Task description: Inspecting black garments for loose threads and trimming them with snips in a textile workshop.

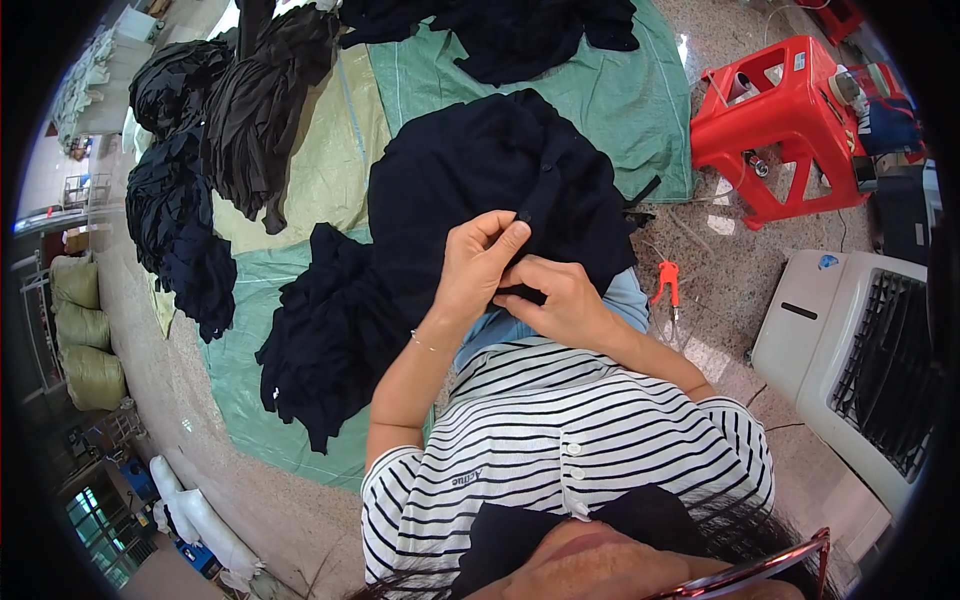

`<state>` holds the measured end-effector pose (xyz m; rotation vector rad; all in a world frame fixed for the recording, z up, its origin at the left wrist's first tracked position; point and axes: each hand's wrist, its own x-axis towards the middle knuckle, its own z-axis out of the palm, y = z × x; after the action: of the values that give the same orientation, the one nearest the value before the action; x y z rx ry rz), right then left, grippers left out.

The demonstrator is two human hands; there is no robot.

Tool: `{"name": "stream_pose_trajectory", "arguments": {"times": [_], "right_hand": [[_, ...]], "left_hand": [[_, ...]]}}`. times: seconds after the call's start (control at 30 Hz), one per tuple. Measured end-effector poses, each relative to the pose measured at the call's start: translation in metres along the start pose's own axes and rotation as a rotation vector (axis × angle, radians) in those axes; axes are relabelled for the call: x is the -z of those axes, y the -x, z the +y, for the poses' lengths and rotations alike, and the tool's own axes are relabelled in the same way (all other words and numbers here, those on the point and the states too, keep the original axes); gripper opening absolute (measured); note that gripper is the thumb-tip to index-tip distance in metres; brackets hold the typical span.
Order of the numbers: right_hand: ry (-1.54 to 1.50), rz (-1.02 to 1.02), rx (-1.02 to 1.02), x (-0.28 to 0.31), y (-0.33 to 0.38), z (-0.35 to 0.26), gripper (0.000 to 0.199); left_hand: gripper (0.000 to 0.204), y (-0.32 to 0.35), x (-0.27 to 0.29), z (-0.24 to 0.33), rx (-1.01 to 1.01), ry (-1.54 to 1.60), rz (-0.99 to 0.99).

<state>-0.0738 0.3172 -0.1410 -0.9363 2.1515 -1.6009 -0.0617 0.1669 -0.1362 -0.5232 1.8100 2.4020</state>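
Note:
A dark navy garment point(450, 170) with a buttoned placket is spread over my lap. My left hand point(478, 262) pinches the placket's edge between thumb and forefinger, right beside a dark button point(523, 217). Close by on the right, my right hand point(553, 294) is closed on the same garment a little lower, its fingertips partly hidden in the cloth. Another button point(547, 165) shows farther up the placket.
Heaps of dark clothes point(330, 330) lie left of me on green sheeting point(250, 400), more dark garments point(520, 40) beyond. At right stand a red plastic stool point(770, 120) with things on it and a white air cooler point(810, 320). A red-handled tool point(667, 282) is beside my lap.

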Motion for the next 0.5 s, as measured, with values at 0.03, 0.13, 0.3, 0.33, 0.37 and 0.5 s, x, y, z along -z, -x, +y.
{"name": "stream_pose_trajectory", "arguments": {"times": [0.03, 0.13, 0.3, 0.33, 0.37, 0.5], "right_hand": [[0.0, -0.007, -0.013, 0.003, 0.0, -0.001, 0.018], [-0.013, 0.013, 0.011, 0.014, -0.001, 0.0, 0.017], [-0.001, 0.038, -0.062, 0.036, 0.0, 0.007, 0.019], [0.015, 0.091, -0.026, 0.037, 0.0, 0.005, 0.019], [0.032, 0.145, 0.01, 0.037, 0.0, 0.003, 0.02], [0.084, 0.246, 0.069, 0.036, -0.001, 0.001, 0.023]], "left_hand": [[0.019, 0.004, -0.004, -0.003, -0.007, 0.13, 0.029], [0.019, 0.006, -0.008, -0.018, -0.061, 0.286, 0.148], [0.019, 0.005, 0.001, -0.02, -0.024, 0.256, 0.074], [0.018, 0.006, -0.004, -0.017, -0.005, 0.278, 0.077], [0.017, 0.007, -0.006, -0.015, 0.013, 0.301, 0.081], [0.008, 0.007, -0.003, -0.018, -0.093, 0.017, 0.063]]}}
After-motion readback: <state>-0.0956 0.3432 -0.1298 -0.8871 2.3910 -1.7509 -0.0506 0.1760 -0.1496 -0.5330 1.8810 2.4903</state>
